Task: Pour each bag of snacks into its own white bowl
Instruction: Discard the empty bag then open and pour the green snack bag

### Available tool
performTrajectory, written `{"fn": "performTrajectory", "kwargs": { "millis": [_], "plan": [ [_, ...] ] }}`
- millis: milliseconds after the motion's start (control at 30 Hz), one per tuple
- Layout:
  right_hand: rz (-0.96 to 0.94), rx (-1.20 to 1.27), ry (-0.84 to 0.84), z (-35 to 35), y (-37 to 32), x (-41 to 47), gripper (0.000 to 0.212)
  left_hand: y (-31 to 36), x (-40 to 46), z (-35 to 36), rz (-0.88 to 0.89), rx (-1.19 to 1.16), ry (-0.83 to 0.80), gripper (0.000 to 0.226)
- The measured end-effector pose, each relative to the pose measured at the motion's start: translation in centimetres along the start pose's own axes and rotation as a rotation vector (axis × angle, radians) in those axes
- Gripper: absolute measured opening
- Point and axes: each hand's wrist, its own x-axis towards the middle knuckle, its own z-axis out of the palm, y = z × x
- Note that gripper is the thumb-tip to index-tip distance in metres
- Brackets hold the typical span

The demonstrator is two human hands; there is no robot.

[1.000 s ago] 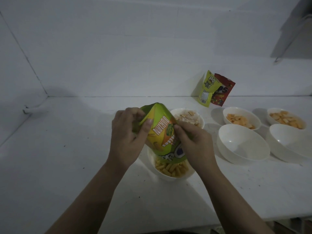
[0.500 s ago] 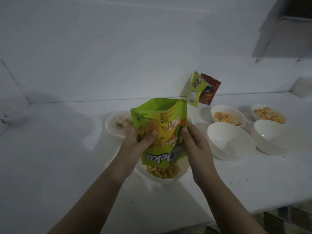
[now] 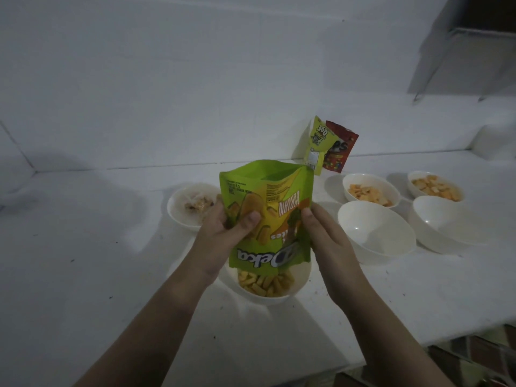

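A green and yellow snack bag (image 3: 272,208) hangs upside down, its mouth just over a white bowl (image 3: 301,283) that holds yellow stick snacks (image 3: 265,283). My left hand (image 3: 226,233) grips the bag's left side, thumb on the front. My right hand (image 3: 326,241) holds the right edge with its fingers behind the bag. Two bare white bowls (image 3: 375,231) (image 3: 449,222) stand to the right. Two unpoured bags, a yellow-green one (image 3: 318,143) and a red one (image 3: 339,152), lean on the back wall.
Behind the bag on the left sits a white bowl (image 3: 178,210) of pale snacks. Two bowls of orange pieces (image 3: 371,189) (image 3: 435,187) stand at the back right. The white counter's front edge (image 3: 418,350) drops off at the lower right.
The bag has gone from tilted over the bowl to straight and upside down, with its flat front now facing me. The view shifted left, so a further bowl shows behind.
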Motion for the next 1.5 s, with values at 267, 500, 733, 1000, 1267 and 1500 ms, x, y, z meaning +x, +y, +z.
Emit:
{"fn": "performTrajectory", "kwargs": {
  "millis": [267,500,733,1000,1267,1500],
  "plan": [
    [-0.072,0.1,0.064,-0.3,-1.2,0.4,0.033,0.7,-0.3,0.5,-0.016,0.068,-0.089,0.036],
    [-0.093,0.12,0.244,-0.7,-1.6,0.4,0.024,1.9,0.3,0.9,0.02,0.124,-0.084,0.035],
    [-0.068,0.146,0.163,-0.7,-2.5,0.2,0.019,2.1,0.9,1.9,0.123,0.084,0.057,0.023],
    [-0.172,0.25,0.264,-0.9,-3.7,0.1,0.009,-0.2,0.7,1.3,0.069,0.119,-0.048,0.032],
    [-0.199,0.244,0.301,-0.8,-4.5,0.4,0.018,-1.8,0.2,-0.1,-0.001,0.168,-0.087,0.028],
    [-0.205,0.193,0.28,-1.1,-3.9,0.6,0.017,0.4,0.4,0.2,0.041,0.092,-0.12,0.029]
  ]
}}
